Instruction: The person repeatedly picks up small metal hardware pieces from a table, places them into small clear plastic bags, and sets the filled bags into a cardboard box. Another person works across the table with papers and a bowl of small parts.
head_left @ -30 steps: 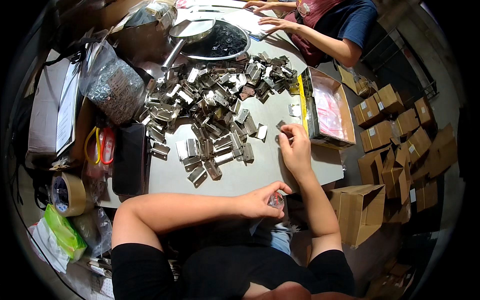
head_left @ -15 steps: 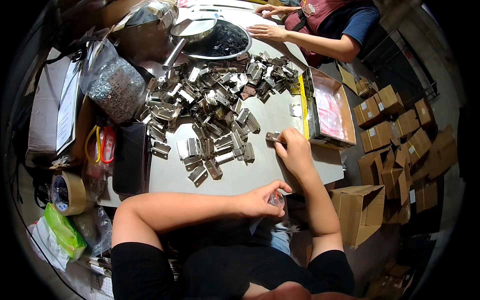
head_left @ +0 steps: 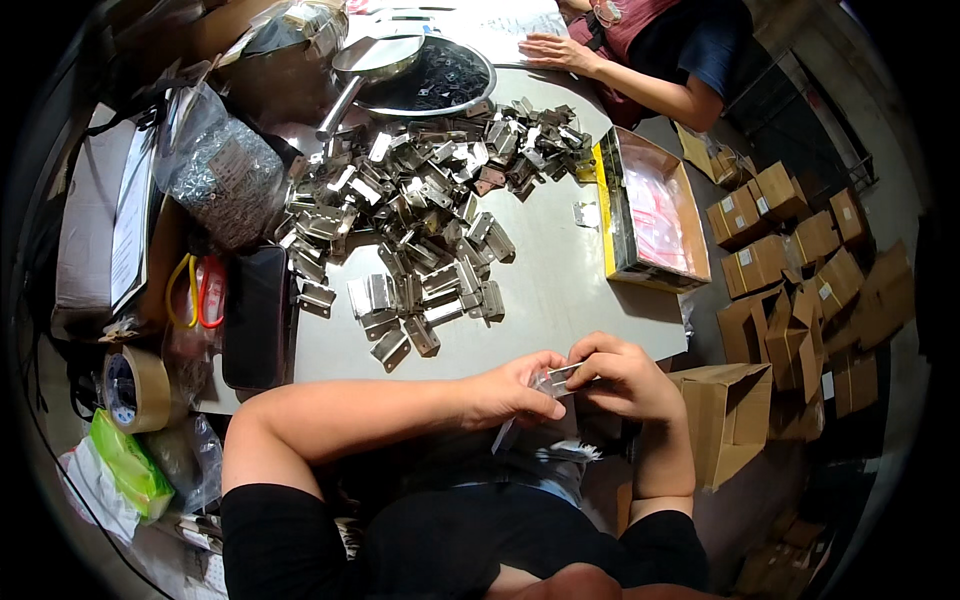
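Just in front of my body, my left hand (head_left: 510,392) pinches a small clear plastic bag (head_left: 507,434), whose tail hangs below the fingers. My right hand (head_left: 632,380) meets it from the right, its fingers closed on a shiny metal bracket (head_left: 564,378) at the bag's mouth. Whether the bracket is partly inside the bag is hard to tell. Beyond both hands lies a big heap of metal brackets (head_left: 430,185), with several spread toward the near side. One flat metal piece (head_left: 586,214) lies apart, beside an open box (head_left: 611,245) of clear bags with red print.
A steel bowl (head_left: 488,95) of black parts with a pan (head_left: 350,98) stands at the back. On the left are a bag of screws (head_left: 232,180), scissors (head_left: 193,300), a phone (head_left: 257,318) and a tape roll (head_left: 148,388). Cartons (head_left: 757,268) fill the right floor. A co-worker's hand (head_left: 555,50) rests on papers.
My right hand has come back from the table toward my left hand, bringing the bracket to the bag. Across the table, one of the co-worker's hands has slipped mostly out of view.
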The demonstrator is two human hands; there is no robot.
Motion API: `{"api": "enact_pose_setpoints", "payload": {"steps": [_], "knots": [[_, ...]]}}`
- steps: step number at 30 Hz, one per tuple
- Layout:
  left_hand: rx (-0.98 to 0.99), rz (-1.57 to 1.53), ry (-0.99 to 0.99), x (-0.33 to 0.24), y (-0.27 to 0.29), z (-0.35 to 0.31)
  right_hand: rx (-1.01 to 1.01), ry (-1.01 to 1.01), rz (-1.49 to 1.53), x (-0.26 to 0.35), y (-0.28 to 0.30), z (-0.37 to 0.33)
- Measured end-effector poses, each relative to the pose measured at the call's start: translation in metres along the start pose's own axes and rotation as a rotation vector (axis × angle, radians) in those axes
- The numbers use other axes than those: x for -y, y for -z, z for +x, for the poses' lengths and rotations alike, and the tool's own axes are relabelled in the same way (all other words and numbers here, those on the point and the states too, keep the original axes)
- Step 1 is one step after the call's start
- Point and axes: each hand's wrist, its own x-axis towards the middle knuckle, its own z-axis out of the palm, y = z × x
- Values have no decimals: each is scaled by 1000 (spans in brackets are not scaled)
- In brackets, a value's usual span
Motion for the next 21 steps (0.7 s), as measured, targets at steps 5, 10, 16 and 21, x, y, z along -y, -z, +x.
{"api": "enact_pose_setpoints", "payload": {"steps": [5,10,16,21], "knots": [[93,44,16,0,0,-1,56,64,101,3,0,8],[90,-57,50,-2,1,-1,-62,-47,-28,10,-16,10],[53,-24,1,-5,-4,-6,112,103,9,18,3,25],[132,260,-2,0,1,-2,-117,-134,78,-12,3,60]]}}
